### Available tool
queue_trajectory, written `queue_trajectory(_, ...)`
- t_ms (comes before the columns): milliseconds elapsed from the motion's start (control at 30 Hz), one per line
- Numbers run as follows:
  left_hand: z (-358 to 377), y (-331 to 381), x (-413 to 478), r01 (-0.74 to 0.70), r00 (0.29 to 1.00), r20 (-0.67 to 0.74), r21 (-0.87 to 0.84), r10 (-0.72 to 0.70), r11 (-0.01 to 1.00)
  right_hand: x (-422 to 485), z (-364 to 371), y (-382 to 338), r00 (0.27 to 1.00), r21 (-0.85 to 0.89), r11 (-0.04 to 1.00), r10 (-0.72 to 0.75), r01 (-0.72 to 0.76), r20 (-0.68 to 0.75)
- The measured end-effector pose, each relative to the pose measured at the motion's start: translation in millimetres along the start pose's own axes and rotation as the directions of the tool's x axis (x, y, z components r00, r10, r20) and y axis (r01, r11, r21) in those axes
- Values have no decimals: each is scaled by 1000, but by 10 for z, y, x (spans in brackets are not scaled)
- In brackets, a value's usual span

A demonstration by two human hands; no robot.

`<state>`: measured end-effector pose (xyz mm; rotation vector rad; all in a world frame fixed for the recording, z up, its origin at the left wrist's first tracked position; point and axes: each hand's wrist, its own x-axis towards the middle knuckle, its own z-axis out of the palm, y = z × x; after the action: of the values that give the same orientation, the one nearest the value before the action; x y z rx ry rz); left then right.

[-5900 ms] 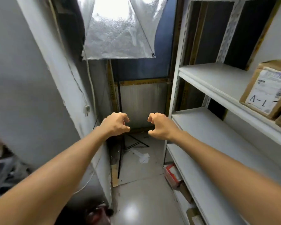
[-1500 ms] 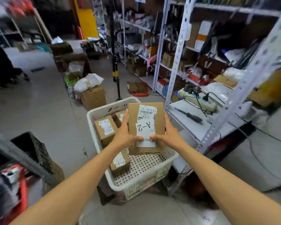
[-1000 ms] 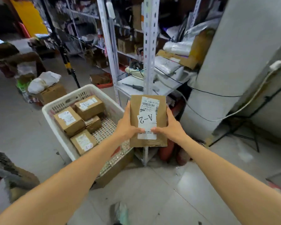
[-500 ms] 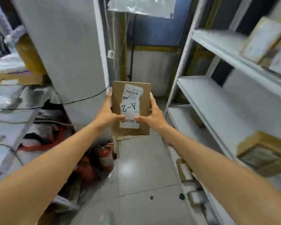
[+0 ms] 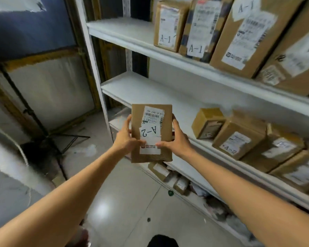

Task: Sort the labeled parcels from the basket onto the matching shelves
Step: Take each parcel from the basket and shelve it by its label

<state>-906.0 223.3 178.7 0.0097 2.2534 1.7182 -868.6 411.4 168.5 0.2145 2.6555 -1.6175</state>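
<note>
You have the A-2 parcel (image 5: 151,133) upright between both hands, out in front of the shelving and off every surface. Your left hand (image 5: 126,139) is clamped on its left edge with the thumb across the lower label, and your right hand (image 5: 174,140) is clamped on the right edge the same way. The handwritten mark reads upside down from your side, so the parcel is probably inverted.

The step in hand looks like placing it. The upper shelf (image 5: 125,32) carries boxes marked A-1 (image 5: 165,26), so leave that one alone. The middle shelf (image 5: 150,90) is the match: a box marked A-2 (image 5: 236,140) stands there in a row to the right, with a smaller box (image 5: 208,123) at the row's left end.

The middle shelf is bare to the left of that smaller box, and that is the natural gap. Carry the parcel up and over the shelf's front lip, then set it down just beside the smaller box without nudging it. Consider turning the parcel so the mark reads upright and faces outward like its neighbours. Keep both hands on it until its base sits flat, since a thin upright parcel may tip. Release only once it stands steady.

The basket is out of view.
</note>
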Motion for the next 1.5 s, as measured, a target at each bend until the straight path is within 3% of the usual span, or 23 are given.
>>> queue_trajectory(267, 543, 196, 1058, -24, 980, 198, 45, 15, 999, 593, -401, 456, 964, 66, 992, 117, -104, -237)
queue_trajectory(533, 776, 459, 2005, -98, 973, 225, 215, 48, 972, 1353, -470, 637, 903, 146, 982, 171, -123, -393)
queue_trajectory(667, 890, 541, 2348, -73, 947, 322, 173, 14, 982, 1594, -542, 719, 859, 185, 965, 253, -188, -445)
queue_trajectory(867, 937, 403, 2710, -59, 896, 444, 155, -16, 986, 1716, -439, 880, 816, 96, 950, 304, -296, -492)
queue_trajectory(1167, 1005, 313, 3022, -90, 810, 586, 156, -19, 984, 1783, -302, 892, 721, 167, 895, 434, -414, -540)
queue_trajectory(1333, 989, 336, 3080, -154, 772, 636, 195, -5, 969, 1735, -312, 826, 705, 81, 836, 505, -542, -499)
queue_trajectory(1400, 925, 362, 3120, -183, 791, 611, 270, -21, 945, 1745, -329, 779, 698, 59, 787, 576, -614, -426)
queue_trajectory(1500, 750, 400, 3193, -208, 844, 535, 381, -31, 901, 1792, -340, 598, 769, -68, 791, 567, -609, -295)
